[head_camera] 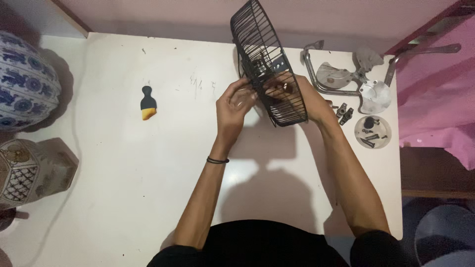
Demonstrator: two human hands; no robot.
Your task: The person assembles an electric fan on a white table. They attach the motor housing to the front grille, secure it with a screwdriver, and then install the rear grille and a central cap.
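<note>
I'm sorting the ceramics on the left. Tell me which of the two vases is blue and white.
The round vase at the table's far-left corner: blue patterns on white. The angular vase nearer the person is cream and brown with lattice panels.

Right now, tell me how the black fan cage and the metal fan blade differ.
The fan cage is black wire, while the fan blade is bare silver metal. The cage is held up on edge between the left hand and the right hand; the blade lies flat on the table, untouched. The cage is open mesh; the blade has solid vanes. Both are roundish fan parts.
</note>
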